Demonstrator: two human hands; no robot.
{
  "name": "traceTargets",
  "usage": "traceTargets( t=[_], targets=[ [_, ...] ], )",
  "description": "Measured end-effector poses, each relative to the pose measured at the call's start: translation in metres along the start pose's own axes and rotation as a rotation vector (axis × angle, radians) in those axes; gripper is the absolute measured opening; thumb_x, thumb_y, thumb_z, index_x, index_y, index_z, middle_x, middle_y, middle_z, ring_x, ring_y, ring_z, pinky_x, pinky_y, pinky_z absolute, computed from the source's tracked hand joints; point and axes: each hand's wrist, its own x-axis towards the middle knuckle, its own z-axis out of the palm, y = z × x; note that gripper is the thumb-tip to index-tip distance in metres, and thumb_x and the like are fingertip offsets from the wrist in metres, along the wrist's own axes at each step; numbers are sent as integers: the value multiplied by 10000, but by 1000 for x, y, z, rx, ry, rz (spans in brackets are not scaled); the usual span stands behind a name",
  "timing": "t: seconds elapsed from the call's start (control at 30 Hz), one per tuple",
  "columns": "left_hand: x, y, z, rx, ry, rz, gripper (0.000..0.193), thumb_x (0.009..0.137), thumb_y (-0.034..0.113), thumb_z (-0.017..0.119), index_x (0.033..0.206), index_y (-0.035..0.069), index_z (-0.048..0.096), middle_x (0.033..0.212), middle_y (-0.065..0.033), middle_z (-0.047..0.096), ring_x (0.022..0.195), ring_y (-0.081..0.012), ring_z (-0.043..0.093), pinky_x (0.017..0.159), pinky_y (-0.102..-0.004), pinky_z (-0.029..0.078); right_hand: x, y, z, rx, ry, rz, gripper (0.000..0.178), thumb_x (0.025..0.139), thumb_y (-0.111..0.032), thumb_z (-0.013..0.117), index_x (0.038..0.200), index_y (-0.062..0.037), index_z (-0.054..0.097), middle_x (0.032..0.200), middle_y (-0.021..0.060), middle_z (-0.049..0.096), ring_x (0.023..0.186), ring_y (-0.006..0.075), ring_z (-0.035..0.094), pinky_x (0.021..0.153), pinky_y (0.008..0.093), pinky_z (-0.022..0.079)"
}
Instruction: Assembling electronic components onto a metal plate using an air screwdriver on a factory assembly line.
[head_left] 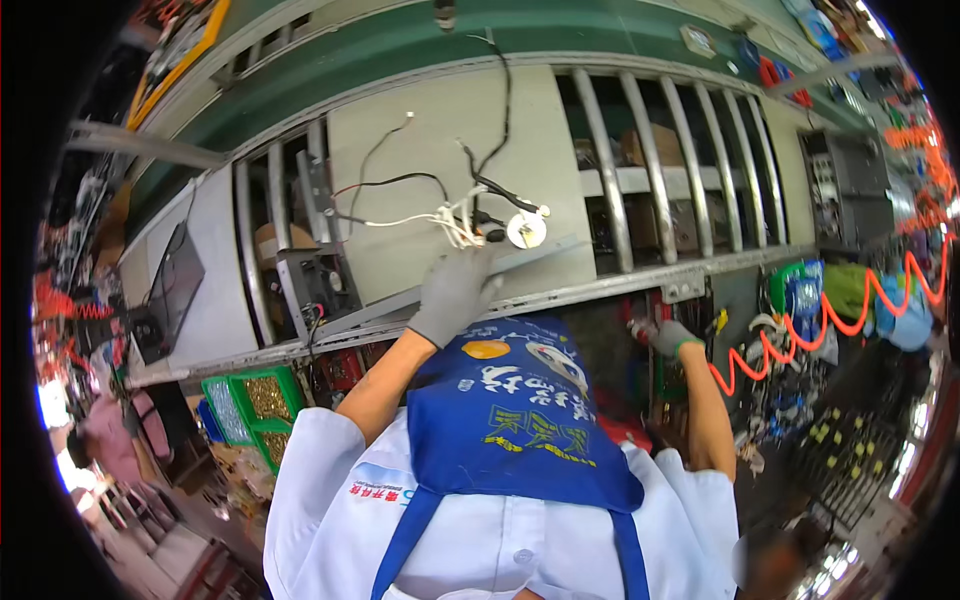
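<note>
A worker's gloved left hand (455, 293) rests open-fingered on the panel (455, 150), just below a bundle of wires (455, 222) (black, white and red), while the right hand (668, 337) grips a red-tipped tool (640, 327) beside the blue apron (515, 420).

Pale panel (440, 150) mostly bare left of and below wire tangle (455, 215); metal bars (660, 160) block right side; coiled orange hose (830, 315) crosses space beside right hand (668, 337).

Right hand (672, 337)'s fingers hidden around unclear tool.
</note>
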Motion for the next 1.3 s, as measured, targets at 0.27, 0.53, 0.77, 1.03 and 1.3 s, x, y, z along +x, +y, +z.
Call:
traceTargets(
  t=[0.27,0.53,0.77,1.03,1.3],
  targets=[
    [15,7,-14,-246,-45,-239,394,906,390,532,1086,50,619,939,-180,656,883,-339,635,780,-429,488,-17,17,-53,285,-149,328,641,843,-543,560,1117,34,608,1003,217,659,889,332,669,749,423,531],
    [82,-7,11,-487,-140,-484,461,923,335,437,1124,-48,595,1009,-261,641,868,-356,652,789,-394,500,121,139,36,-593,-27,-332,460,915,-248,367,1291,-44,534,1334,213,513,1241,339,492,1026,408,389],
    [135,7,27,-838,-231,-919,387,923,288,476,977,-69,615,886,-160,648,595,-179,625,490,-318,478,99,114,-7,71,-123,158,615,828,-316,562,1336,-9,404,1284,299,509,1196,381,523,960,409,450],
    [146,1,65,-836,17,-892,349,954,287,513,910,-43,617,716,-105,638,536,-132,547,479,-260,436,110,123,7,-88,122,20,377,848,-271,503,1142,-74,633,1114,235,636,1061,381,613,885,449,498],
    [147,19,56,-759,54,-846,312,933,244,544,886,-56,615,698,-95,628,540,-144,573,501,-291,444,107,-25,-86,285,339,-233,386,878,-392,516,980,-40,638,984,213,657,956,386,616,832,470,485]
  ],
)
